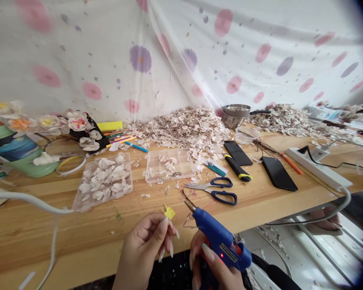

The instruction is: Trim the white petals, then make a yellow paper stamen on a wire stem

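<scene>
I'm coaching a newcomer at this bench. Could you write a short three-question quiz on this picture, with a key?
1. What is the right hand holding? A) a paintbrush; B) a hot glue gun; C) a pair of pliers.
2. True or false: in the picture, the scissors lie to the left of the white power strip.
3. What colour is the small piece pinched in the left hand?

Key: 1. B; 2. True; 3. Yellow.
</scene>
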The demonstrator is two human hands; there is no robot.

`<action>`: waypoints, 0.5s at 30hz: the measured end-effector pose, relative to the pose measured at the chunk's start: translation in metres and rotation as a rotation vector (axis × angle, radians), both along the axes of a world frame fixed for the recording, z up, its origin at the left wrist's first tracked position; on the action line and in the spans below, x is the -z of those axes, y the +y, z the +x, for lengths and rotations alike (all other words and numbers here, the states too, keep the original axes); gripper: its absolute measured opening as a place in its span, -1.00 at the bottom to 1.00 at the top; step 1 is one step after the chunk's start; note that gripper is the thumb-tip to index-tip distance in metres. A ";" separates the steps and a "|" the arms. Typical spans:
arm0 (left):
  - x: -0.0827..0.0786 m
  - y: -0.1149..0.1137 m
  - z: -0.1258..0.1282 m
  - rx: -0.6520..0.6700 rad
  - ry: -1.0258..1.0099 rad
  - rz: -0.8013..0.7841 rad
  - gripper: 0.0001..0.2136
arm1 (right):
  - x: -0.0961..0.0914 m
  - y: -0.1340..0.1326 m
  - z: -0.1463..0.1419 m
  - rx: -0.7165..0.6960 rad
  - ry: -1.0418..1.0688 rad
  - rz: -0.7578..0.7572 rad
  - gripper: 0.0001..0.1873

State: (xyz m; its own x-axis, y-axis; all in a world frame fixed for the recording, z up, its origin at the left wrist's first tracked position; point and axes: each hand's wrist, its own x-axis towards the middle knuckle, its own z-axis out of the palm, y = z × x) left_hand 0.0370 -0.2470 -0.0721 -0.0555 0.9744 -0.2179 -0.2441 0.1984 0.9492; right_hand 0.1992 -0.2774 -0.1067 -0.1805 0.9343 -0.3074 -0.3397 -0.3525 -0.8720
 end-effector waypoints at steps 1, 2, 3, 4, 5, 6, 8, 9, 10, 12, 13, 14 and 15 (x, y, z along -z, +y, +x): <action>0.001 0.002 0.003 0.005 -0.057 -0.055 -0.64 | -0.001 0.000 0.000 -0.004 -0.025 -0.002 -0.39; 0.001 0.003 0.005 0.006 -0.114 -0.093 -0.63 | -0.003 0.000 0.000 -0.011 -0.047 0.001 -0.36; 0.001 0.004 0.007 0.009 -0.165 -0.120 -0.62 | -0.004 0.000 0.000 -0.019 -0.064 0.001 -0.34; 0.000 0.005 0.009 0.010 -0.208 -0.132 -0.63 | -0.004 0.001 -0.001 -0.024 -0.074 -0.002 -0.33; 0.000 0.005 0.010 0.015 -0.242 -0.134 -0.64 | -0.004 0.001 -0.002 -0.027 -0.076 -0.004 -0.33; -0.001 0.005 0.011 0.026 -0.272 -0.132 -0.65 | -0.002 0.002 -0.003 -0.020 -0.068 0.002 -0.34; -0.003 0.004 0.013 0.076 -0.323 -0.151 -0.66 | 0.004 0.001 -0.004 0.008 -0.029 0.028 -0.38; -0.003 0.003 0.014 0.107 -0.345 -0.167 -0.66 | 0.008 0.001 -0.005 0.024 -0.005 0.038 -0.40; -0.004 0.002 0.015 0.133 -0.362 -0.186 -0.66 | 0.013 0.000 -0.004 0.031 0.017 0.042 -0.41; -0.003 0.000 0.019 0.154 -0.374 -0.213 -0.63 | 0.020 -0.004 -0.001 0.015 0.038 0.019 -0.43; -0.003 0.000 0.021 0.153 -0.369 -0.222 -0.62 | 0.022 -0.006 0.001 0.000 0.036 -0.006 -0.45; -0.003 0.000 0.022 0.149 -0.362 -0.231 -0.60 | 0.024 -0.007 0.004 -0.017 0.029 -0.023 -0.47; -0.003 0.000 0.024 0.146 -0.354 -0.244 -0.59 | 0.026 -0.009 0.005 -0.026 0.018 -0.017 -0.50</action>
State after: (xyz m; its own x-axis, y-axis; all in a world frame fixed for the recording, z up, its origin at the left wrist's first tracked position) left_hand 0.0610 -0.2470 -0.0696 0.1979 0.8843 -0.4230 -0.4982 0.4624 0.7335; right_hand 0.2046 -0.2861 -0.1328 -0.2105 0.9237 -0.3200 -0.3453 -0.3765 -0.8596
